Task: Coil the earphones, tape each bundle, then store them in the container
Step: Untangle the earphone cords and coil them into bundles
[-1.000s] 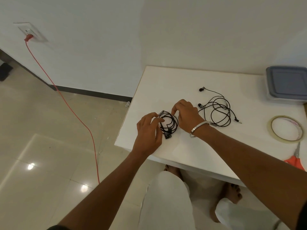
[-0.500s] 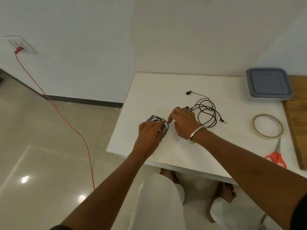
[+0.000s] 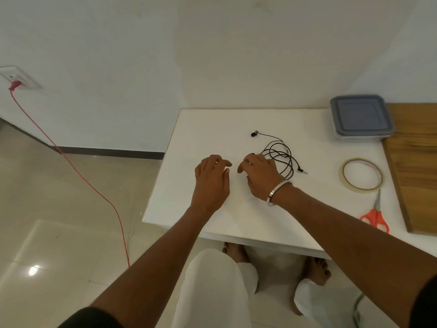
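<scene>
On the white table [image 3: 236,223] my left hand [image 3: 211,179] lies palm down with curled fingers over the coiled earphone bundle, which is almost wholly hidden beneath it. Only a small metal glint shows between the fingers. My right hand [image 3: 259,177], wearing a silver bangle, rests just to the right, apart from the left, fingers bent and holding nothing. Its knuckles cover the left edge of the loose black earphones [image 3: 282,159], which lie uncoiled on the table. A closed container with a grey-blue lid [image 3: 360,117] stands at the back right. The tape roll [image 3: 361,174] lies at the right.
Red-handled scissors [image 3: 376,216] lie below the tape roll. A wooden surface [image 3: 416,162] adjoins the table's right side. A red cable [image 3: 78,171] runs from a wall socket across the floor at the left. My knees and bare feet are under the table's front edge.
My left hand has closed over the coiled bundle, hiding it. My right hand has drawn away from the bundle toward the loose earphones. The view has tilted up and shifted right.
</scene>
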Demonstrator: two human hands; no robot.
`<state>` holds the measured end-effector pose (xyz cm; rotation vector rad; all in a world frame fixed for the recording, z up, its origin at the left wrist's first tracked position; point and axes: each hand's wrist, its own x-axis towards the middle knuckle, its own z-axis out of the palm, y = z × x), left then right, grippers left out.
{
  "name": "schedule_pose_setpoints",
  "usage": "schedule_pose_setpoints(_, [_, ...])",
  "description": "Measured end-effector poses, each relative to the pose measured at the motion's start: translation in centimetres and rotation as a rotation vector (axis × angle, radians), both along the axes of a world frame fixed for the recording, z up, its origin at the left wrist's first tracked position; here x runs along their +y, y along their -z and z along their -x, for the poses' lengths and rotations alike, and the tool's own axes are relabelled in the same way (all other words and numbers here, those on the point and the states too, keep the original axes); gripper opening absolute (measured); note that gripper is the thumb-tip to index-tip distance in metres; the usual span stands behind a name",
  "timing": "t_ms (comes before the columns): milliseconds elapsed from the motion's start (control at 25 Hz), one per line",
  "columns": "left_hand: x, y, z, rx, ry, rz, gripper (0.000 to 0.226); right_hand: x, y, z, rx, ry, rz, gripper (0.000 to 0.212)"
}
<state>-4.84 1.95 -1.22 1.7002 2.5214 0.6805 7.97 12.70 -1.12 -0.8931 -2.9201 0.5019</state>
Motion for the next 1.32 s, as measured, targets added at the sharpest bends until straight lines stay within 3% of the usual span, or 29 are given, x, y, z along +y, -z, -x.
schedule_pose_setpoints(240, [3.9, -0.1, -2.7, 0.021, 0.107, 0.029, 0.027, 2.9, 0.2, -3.4, -0.007, 0.158, -0.081, 0.037])
schedule_pose_setpoints(520, [6.1, 0.4, -6.0, -0.041, 0.190, 0.079, 0.027, 5.5, 1.3, -7.7, -0.088, 0.546, -0.095, 0.030])
schedule_pose_setpoints(680, [6.2, 0.5, -6.7, -0.056, 0.175, 0.093, 0.028, 5.6, 1.9, -8.4, -0.107, 0.545, -0.085, 0.027])
schedule_pose_setpoints(840, [6.1, 0.3, -6.6, -0.142, 0.116, 0.073, 0.034, 5.9, 1.4, -8.5, 0.177, 0.549, -0.026, 0.011])
schedule_pose_setpoints(1000, [6.1, -1.3, -6.2, -0.244, 0.068, 0.005, 0.047, 6.2, -1.0, -8.8, 0.477, 0.489, 0.105, 0.010])
schedule_pose_setpoints(1120, [6.5, -2.5, -6.0, -0.381, 0.056, 0.108, 0.061, 6.0, -3.1, -8.8, 0.613, 0.391, 0.180, 0.008])
schedule_pose_setpoints(1240, [6.5, -3.6, -5.7, -0.491, 0.019, 0.111, 0.035, 5.6, -4.5, -8.7, 0.698, 0.373, 0.234, 0.007])
schedule_pose_setpoints(1320, [6.1, -4.6, -5.5, -0.581, -0.012, 0.048, 0.018, 5.6, -4.6, -8.7, 0.647, 0.428, 0.189, 0.005])
